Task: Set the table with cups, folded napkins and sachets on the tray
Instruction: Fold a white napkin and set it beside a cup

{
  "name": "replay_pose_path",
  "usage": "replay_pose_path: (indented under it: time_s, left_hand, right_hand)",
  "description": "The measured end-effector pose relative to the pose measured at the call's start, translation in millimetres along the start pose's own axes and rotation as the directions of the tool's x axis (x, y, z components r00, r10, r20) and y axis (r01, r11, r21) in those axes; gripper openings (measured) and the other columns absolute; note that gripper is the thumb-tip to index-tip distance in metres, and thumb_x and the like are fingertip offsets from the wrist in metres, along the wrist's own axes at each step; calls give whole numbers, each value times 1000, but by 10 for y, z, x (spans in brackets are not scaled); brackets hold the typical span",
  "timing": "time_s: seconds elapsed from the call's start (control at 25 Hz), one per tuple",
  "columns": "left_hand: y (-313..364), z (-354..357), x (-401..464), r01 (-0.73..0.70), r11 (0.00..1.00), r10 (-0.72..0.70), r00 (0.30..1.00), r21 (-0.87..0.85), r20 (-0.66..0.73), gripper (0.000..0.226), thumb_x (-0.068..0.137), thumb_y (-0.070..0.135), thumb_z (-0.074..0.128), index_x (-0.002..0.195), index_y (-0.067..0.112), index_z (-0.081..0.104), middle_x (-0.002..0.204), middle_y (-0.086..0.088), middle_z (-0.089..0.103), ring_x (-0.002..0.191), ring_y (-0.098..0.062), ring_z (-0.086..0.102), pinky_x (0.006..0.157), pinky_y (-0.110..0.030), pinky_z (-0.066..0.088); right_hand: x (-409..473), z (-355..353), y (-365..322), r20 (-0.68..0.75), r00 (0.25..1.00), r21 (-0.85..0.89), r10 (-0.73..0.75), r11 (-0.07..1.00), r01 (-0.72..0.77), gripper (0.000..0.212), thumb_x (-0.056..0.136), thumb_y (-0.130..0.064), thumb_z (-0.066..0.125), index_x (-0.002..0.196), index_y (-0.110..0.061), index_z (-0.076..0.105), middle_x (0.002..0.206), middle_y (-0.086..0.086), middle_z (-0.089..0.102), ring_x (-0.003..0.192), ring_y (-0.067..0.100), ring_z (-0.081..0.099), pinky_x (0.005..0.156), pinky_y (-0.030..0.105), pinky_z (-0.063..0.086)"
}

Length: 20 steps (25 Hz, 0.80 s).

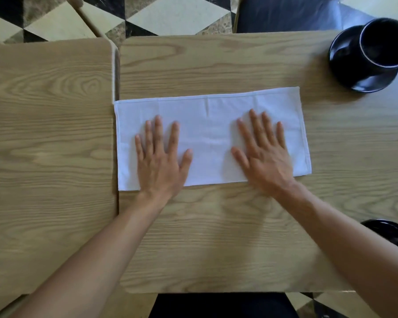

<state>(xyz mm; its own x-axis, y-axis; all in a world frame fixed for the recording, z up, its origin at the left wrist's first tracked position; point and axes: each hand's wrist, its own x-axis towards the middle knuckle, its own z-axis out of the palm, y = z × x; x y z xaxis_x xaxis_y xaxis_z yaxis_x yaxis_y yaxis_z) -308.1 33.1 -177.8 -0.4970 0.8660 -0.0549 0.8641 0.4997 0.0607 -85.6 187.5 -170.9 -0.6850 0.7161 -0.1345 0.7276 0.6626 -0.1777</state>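
Note:
A white cloth napkin, folded into a long rectangle, lies flat across the middle of the wooden table. My left hand presses on its left half with fingers spread and straight. My right hand lies flat on its right half, fingers also spread. A black cup stands on a black saucer at the far right corner. No tray or sachets are in view.
A second wooden table adjoins on the left with a narrow gap between. Another black dish shows at the right edge behind my forearm. A dark chair seat sits beyond the table, over a checkered floor.

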Motion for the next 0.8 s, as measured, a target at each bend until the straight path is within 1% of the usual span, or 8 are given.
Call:
replay_pose_path:
  time_s: [0.12, 0.28, 0.4, 0.48, 0.6, 0.68, 0.76, 0.8]
  left_hand:
    - [-451, -13, -127, 13, 1000, -13, 1000, -9, -16, 73, 102, 59, 25, 162, 19, 14, 169, -21, 7, 156, -37, 6, 124, -57, 12]
    - [-513, 2, -149, 25, 1000, -24, 999, 13, -29, 74, 101, 60, 25, 162, 21, 13, 170, -16, 5, 157, -33, 5, 124, -57, 9]
    - [-492, -38, -139, 17, 1000, -17, 1000, 10, -20, 74, 101, 58, 28, 162, 19, 16, 169, -18, 6, 156, -35, 7, 124, -56, 7]
    - [-502, -117, -152, 30, 996, -31, 999, -82, -9, 73, 101, 52, 36, 159, 11, 23, 166, -25, 12, 153, -41, 15, 123, -56, 10]
    - [-494, -269, -276, 185, 959, -213, 970, -215, -116, 64, 91, 32, 56, 144, -1, 43, 148, -32, 38, 132, -48, 40, 111, -54, 29]
    - [-484, -392, -481, 331, 896, -384, 912, -296, -145, 54, 82, 21, 62, 132, 3, 51, 132, -27, 48, 119, -44, 45, 102, -51, 35]
    - [-341, -482, -715, 399, 799, -473, 879, -450, -60, 37, 82, 14, 63, 118, 7, 58, 115, -19, 57, 107, -39, 54, 91, -46, 42]
    - [-199, -521, -826, 444, 723, -494, 868, -529, 53, 25, 84, 12, 63, 110, 11, 61, 105, -13, 63, 98, -36, 60, 83, -42, 46]
  right_hand:
    - [-146, -82, 524, 39, 991, 16, 128, 992, -129, 76, 103, -60, 24, 165, -21, 4, 173, 5, -2, 159, 22, -6, 127, 53, 2]
    - [-163, -75, 578, 16, 990, 26, 139, 990, -139, 78, 102, -60, 27, 165, -21, 3, 173, 3, -1, 159, 20, -6, 128, 50, 0]
    - [-154, -123, 555, 17, 990, 61, 137, 989, -137, 76, 103, -56, 33, 164, -19, 9, 173, 6, 1, 159, 22, -4, 128, 48, -2]
    - [-193, -199, 518, -13, 984, 148, 179, 973, -175, 73, 102, -47, 46, 162, -14, 20, 171, 13, 11, 158, 29, 7, 128, 48, 5]
    - [-277, -327, 417, -113, 872, 304, 476, 852, -426, 69, 92, -37, 60, 152, -10, 37, 151, 19, 41, 135, 39, 39, 114, 50, 33]
    - [-332, -433, 345, -104, 772, 314, 627, 757, -572, 66, 89, -34, 60, 147, -8, 41, 135, 19, 50, 121, 38, 45, 106, 47, 35]
    - [-389, -489, 318, -38, 746, 270, 665, 726, -633, 58, 91, -30, 59, 143, -6, 45, 130, 20, 52, 117, 38, 46, 102, 45, 37]
    - [-401, -519, 304, 12, 744, 271, 668, 714, -645, 53, 92, -27, 58, 140, -6, 48, 130, 21, 53, 118, 39, 47, 101, 45, 38]
